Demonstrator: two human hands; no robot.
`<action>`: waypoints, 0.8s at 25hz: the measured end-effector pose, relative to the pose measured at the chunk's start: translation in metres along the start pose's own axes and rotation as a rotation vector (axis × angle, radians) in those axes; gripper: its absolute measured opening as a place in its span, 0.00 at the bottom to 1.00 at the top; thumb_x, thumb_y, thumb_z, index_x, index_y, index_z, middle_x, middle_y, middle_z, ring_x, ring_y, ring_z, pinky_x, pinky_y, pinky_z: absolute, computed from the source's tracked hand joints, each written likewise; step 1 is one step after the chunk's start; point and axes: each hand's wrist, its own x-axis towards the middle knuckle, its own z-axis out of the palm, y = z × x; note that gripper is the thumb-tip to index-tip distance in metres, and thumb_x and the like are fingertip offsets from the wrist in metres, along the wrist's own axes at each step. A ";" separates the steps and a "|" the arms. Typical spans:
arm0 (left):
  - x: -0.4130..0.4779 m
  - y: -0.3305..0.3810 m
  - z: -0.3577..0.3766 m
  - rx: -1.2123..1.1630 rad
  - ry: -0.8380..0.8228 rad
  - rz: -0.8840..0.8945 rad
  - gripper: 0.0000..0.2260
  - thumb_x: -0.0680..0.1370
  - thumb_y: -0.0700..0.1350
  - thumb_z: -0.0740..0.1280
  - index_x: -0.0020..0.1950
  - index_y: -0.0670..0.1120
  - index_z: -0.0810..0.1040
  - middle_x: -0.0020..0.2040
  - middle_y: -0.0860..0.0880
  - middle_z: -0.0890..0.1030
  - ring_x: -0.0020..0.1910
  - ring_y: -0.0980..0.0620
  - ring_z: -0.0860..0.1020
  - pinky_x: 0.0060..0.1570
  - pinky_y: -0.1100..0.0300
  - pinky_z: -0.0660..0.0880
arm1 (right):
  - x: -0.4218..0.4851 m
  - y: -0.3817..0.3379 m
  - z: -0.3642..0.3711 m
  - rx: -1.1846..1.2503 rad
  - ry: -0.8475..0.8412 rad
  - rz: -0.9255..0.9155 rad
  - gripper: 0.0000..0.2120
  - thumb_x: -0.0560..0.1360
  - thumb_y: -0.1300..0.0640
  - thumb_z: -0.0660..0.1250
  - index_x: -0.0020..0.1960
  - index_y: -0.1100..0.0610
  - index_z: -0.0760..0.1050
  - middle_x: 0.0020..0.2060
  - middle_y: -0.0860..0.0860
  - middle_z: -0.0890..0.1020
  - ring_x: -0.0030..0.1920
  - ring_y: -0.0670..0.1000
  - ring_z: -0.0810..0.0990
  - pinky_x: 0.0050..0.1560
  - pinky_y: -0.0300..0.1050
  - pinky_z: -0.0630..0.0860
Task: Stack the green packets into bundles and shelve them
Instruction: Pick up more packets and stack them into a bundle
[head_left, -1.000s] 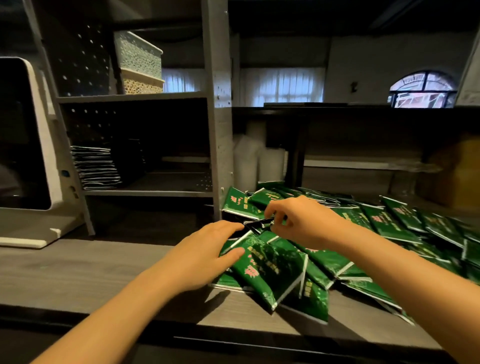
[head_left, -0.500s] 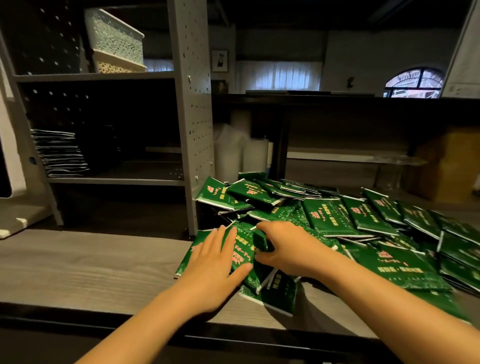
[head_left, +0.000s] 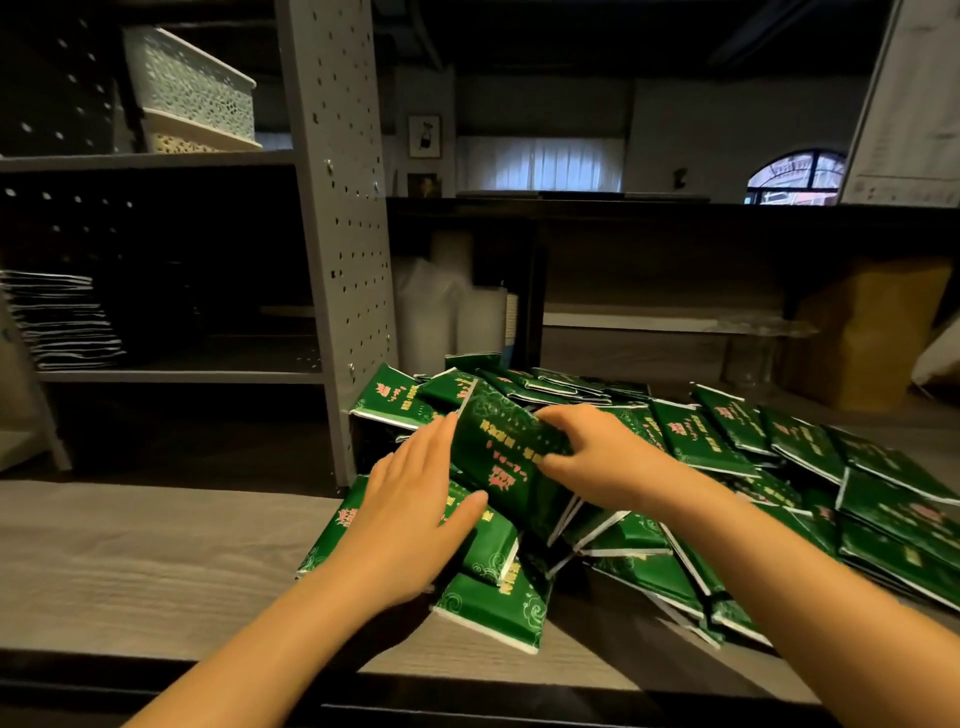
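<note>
Standing by the desk (head_left: 130, 561). The heap of green packets (head_left: 727, 441) sprawls from the desk's middle to its right edge, overlapping and not squared up. A few near the front edge sit askew, one with a corner close to the lip.

Right grip (head_left: 597, 457) pinches one lifted packet (head_left: 498, 452), fingers and thumb closed on its right side. The packet is tilted, near end down among the others. Left grip (head_left: 415, 514) is spread flat with fingers straight, resting on the packets at the heap's left end. Its thumb touches the lifted packet's lower side.

Judged step: gathering packets into a bundle, and early in it (most of the heap lies loose).

To do it well:
- Lay the lifted packet on those under the left palm, same way round and edges flush.
- Use the flat hand as a stop to tap the long edges true.
- The glossy wrappers will likely slide, so build low bundles and squeeze them from both sides before carrying.

The destination looks to be the grey shelf (head_left: 182, 375) at the desk's back left. A shelved stack (head_left: 57, 322) sits at its left end, too dark to tell its colour. Mind the perforated upright (head_left: 337, 208) on the way in.
</note>
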 end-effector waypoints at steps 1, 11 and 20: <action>0.004 0.004 -0.002 -0.030 0.026 0.009 0.32 0.80 0.57 0.53 0.76 0.53 0.36 0.77 0.57 0.42 0.75 0.59 0.42 0.73 0.58 0.42 | 0.001 0.004 -0.004 0.035 0.036 -0.005 0.08 0.76 0.62 0.62 0.54 0.54 0.73 0.50 0.51 0.79 0.52 0.51 0.77 0.53 0.48 0.76; 0.093 0.046 -0.016 -0.904 0.069 -0.046 0.24 0.80 0.49 0.59 0.74 0.51 0.53 0.64 0.49 0.75 0.59 0.57 0.75 0.51 0.68 0.70 | 0.030 0.030 -0.037 0.629 0.389 -0.155 0.14 0.77 0.64 0.63 0.60 0.52 0.71 0.54 0.48 0.80 0.55 0.45 0.79 0.56 0.39 0.75; 0.128 0.058 0.008 -1.062 0.251 -0.002 0.14 0.78 0.36 0.62 0.58 0.52 0.69 0.53 0.50 0.80 0.52 0.55 0.79 0.49 0.64 0.76 | 0.038 0.064 -0.042 0.290 0.307 -0.208 0.16 0.79 0.61 0.59 0.63 0.47 0.73 0.58 0.43 0.79 0.58 0.40 0.76 0.61 0.38 0.71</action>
